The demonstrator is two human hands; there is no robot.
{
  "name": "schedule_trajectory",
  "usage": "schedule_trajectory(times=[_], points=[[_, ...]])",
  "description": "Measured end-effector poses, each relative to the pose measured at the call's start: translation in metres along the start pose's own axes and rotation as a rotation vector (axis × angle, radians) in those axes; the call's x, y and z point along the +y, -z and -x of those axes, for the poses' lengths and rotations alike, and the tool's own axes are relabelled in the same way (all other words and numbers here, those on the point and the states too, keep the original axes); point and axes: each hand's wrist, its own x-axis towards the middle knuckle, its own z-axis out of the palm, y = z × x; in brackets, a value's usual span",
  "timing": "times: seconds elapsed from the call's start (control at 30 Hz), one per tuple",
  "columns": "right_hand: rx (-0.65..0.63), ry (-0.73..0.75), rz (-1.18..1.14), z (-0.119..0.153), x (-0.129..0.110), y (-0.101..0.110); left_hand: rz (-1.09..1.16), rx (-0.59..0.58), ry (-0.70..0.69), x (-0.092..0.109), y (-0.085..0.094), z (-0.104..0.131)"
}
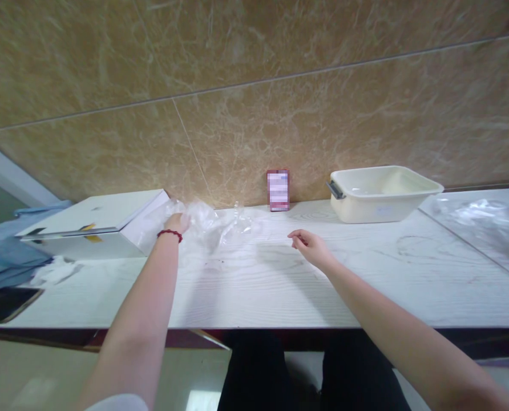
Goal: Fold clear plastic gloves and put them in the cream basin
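Note:
My left hand (178, 222), with a dark red beaded bracelet at the wrist, reaches into a pile of clear plastic bags (205, 222) beside the white box. Its fingers are bent into the thin plastic, which partly hides them. Over the middle of the table, my right hand (309, 245) is apart from the bags, its fingers curled in toward the thumb. Whether anything small lies between those fingers I cannot make out. A small pink-and-white card or box (278, 190), its face blurred, leans upright against the wall beyond my right hand.
A cream plastic tub (372, 205) with a grey handle stands at the back right. More clear plastic (489, 225) lies at far right. On the left are the white box (109, 214), blue cloth (10, 245) and a phone (8, 302). A marbled wall (254, 114) bounds the white table (254, 291).

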Motion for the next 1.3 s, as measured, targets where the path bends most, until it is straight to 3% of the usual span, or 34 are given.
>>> schedule_trajectory(times=[0.2, 0.3, 0.4, 0.47, 0.63, 0.73, 0.8, 0.9, 1.03, 1.1, 1.3], points=[[-0.047, 0.027, -0.010, -0.008, -0.007, -0.001, 0.356, -0.135, -0.140, 0.031, -0.026, 0.016], [-0.043, 0.106, -0.013, -0.023, -0.021, -0.005, 0.631, -0.290, -0.130, 0.053, -0.049, 0.032], [0.040, 0.117, -0.082, -0.035, -0.029, -0.011, 0.796, -0.426, -0.179, 0.069, -0.075, 0.051], [0.085, 0.136, -0.128, -0.037, -0.028, -0.014, 0.854, -0.483, -0.202, 0.077, -0.092, 0.063], [0.080, 0.381, -0.040, -0.025, -0.022, -0.014, 0.822, -0.593, -0.287, 0.085, -0.120, 0.086], [0.152, 0.376, 0.030, -0.022, -0.022, -0.007, 0.724, -0.618, -0.347, 0.078, -0.116, 0.085], [0.263, 0.291, 0.048, -0.025, -0.020, -0.001, 0.572, -0.509, -0.399, 0.066, -0.108, 0.077], [0.429, 0.156, 0.049, -0.034, -0.011, 0.007, 0.089, -0.295, -0.453, 0.043, -0.101, 0.061], [0.506, 0.081, 0.061, -0.040, 0.004, 0.012, -0.264, -0.272, -0.404, 0.022, -0.095, 0.042], [0.496, 0.076, 0.056, -0.041, 0.007, 0.012, -0.285, -0.222, -0.351, 0.017, -0.082, 0.030], [0.489, 0.056, 0.050, -0.037, 0.004, 0.010, -0.315, 0.132, -0.118, -0.004, -0.022, -0.004]])
